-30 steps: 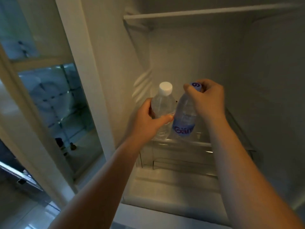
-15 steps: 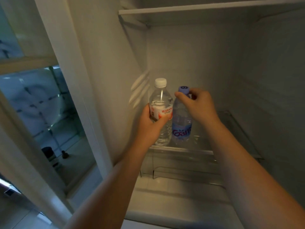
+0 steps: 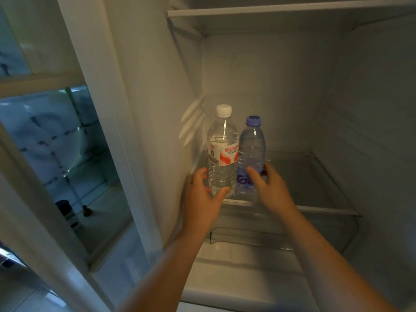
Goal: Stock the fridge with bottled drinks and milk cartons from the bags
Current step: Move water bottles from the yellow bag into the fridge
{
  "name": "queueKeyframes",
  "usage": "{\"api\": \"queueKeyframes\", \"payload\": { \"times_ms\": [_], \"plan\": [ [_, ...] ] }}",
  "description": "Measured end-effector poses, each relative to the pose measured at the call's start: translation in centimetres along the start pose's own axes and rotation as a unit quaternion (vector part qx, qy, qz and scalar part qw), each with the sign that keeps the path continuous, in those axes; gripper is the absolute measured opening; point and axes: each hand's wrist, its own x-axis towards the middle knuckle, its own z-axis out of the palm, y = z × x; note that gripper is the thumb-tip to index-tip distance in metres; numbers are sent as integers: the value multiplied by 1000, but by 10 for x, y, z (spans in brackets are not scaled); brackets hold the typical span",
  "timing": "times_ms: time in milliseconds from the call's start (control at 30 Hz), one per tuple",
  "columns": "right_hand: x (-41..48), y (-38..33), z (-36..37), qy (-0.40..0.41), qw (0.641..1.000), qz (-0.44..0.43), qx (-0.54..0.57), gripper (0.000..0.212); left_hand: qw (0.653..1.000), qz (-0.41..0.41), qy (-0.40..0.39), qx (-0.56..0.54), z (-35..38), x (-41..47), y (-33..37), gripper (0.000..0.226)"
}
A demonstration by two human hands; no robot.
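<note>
**Two bottles upright in the fridge (image 3: pixel 281 75)**

The white-capped bottle (image 3: pixel 222 154) and the purple-capped bottle (image 3: pixel 252 145) stand touching at the left front of the glass shelf (image 3: pixel 315 176), near the left wall. The left hand (image 3: pixel 201 199) curls round the white-capped bottle's base, with the thumb across its front. The right hand (image 3: pixel 271 188) wraps the purple-capped bottle low down, though blur makes that grip hard to judge.
</note>
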Motion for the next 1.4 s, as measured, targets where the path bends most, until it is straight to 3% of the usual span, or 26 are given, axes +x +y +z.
{"api": "queueKeyframes", "payload": {
  "times_ms": [233, 533, 833, 1000, 1200, 1400],
  "plan": [
    [9, 15, 5, -19, 997, -22, -74, 41, 997, -29, 1, 65, 4, 13, 0, 34],
    [43, 15, 27, -26, 998, 10, -56, 35, 987, -80, 4, 141, 24, 55, 2, 8],
    [101, 40, 65, 23, 982, 39, -181, 44, 965, -131, 16, 226, 51, 95, 8, 30],
    [130, 50, 75, 14, 953, 48, -299, 33, 958, -140, 11, 251, 64, 119, 2, 34],
    [147, 54, 82, 22, 937, 40, -347, 29, 947, -160, -6, 279, 77, 135, -3, 47],
    [148, 59, 81, 32, 933, 14, -358, 30, 947, -173, -38, 268, 78, 140, 1, 43]
  ]
}}
